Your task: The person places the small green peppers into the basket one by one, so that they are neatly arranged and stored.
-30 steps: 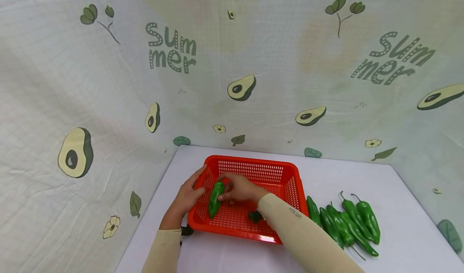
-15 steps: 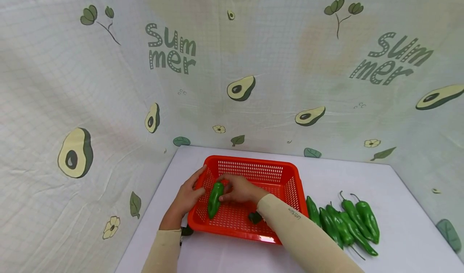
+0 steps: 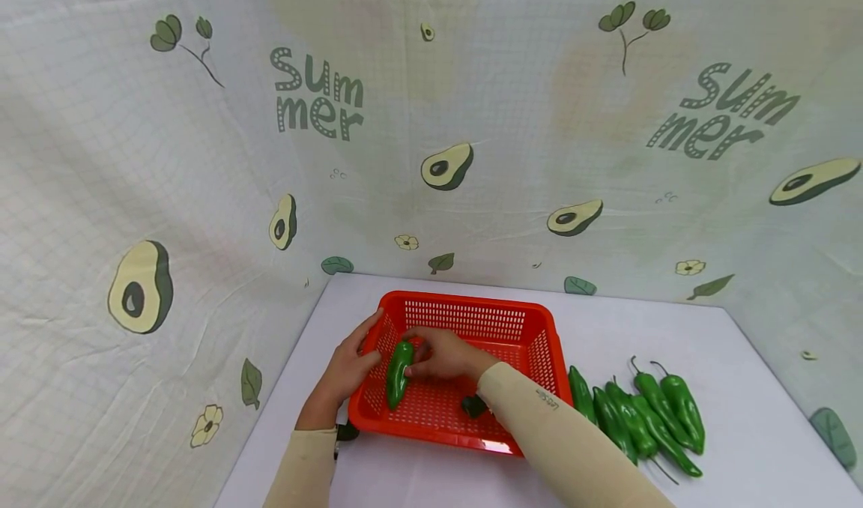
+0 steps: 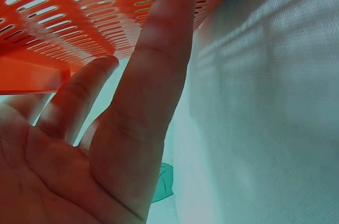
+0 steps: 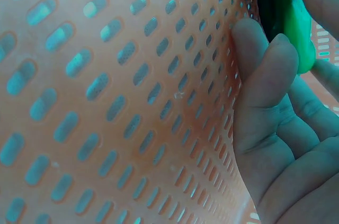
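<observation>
In the head view, my right hand (image 3: 446, 354) reaches into a red plastic basket (image 3: 495, 295) and holds a long green pepper (image 3: 399, 379) between thumb and fingers. The pepper lies lengthwise along the basket's left side. From the right wrist, the same pepper (image 5: 297, 28) shows only in part, with fingers on both sides of it and the perforated basket floor (image 5: 124, 113) nearby. My left hand (image 3: 350, 364) rests against the basket's left wall, one finger stretched up along the rim. In the left wrist view, that hand (image 4: 111, 113) touches the outer slotted wall (image 4: 100, 17) with straight fingers.
Several green peppers (image 3: 643, 418) lie in a bunch on the white table (image 3: 607, 328), right of the basket. Printed cloth (image 3: 377, 163) hangs behind and to the left. Small dark objects sit by both wrists.
The pepper in my right hand has shifted very slightly left and down in the basket. My left hand keeps its place on the basket's side. The head view has tilted a little.
</observation>
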{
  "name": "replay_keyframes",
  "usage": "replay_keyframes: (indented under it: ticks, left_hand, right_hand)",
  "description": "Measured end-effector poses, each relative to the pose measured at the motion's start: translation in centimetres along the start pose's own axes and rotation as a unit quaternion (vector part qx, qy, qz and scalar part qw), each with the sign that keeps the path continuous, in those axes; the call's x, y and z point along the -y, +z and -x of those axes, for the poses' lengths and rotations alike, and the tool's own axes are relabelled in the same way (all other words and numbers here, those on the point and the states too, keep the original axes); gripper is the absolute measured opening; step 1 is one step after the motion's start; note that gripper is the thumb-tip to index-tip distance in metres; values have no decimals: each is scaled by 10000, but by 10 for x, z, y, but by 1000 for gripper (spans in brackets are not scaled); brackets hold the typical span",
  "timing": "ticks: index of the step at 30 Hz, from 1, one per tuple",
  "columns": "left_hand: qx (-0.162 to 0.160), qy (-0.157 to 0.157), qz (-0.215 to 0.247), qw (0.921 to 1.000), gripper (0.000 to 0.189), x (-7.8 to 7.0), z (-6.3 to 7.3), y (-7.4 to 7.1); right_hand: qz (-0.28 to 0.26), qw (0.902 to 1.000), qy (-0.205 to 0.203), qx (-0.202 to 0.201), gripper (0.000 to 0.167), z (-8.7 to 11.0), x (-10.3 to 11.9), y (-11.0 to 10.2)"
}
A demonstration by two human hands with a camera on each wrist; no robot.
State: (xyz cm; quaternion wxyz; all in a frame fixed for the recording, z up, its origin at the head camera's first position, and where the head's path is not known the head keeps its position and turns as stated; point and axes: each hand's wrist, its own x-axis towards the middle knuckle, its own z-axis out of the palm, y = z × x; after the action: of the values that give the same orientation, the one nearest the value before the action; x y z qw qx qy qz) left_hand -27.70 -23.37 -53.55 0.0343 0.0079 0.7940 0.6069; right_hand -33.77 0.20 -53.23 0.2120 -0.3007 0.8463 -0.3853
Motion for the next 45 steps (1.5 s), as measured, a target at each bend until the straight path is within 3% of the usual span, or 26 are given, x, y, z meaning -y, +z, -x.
replay_keyframes:
  ticks: [27, 45]
  left_hand:
    - [37, -21, 82, 10000, 79, 2, 2, -1]
    - [69, -38, 71, 9999, 79, -2, 2, 0]
  right_hand:
    - [-230, 9995, 127, 169, 69, 8, 9, -2]
    - [-64, 9997, 42, 215, 69, 9, 6, -7]
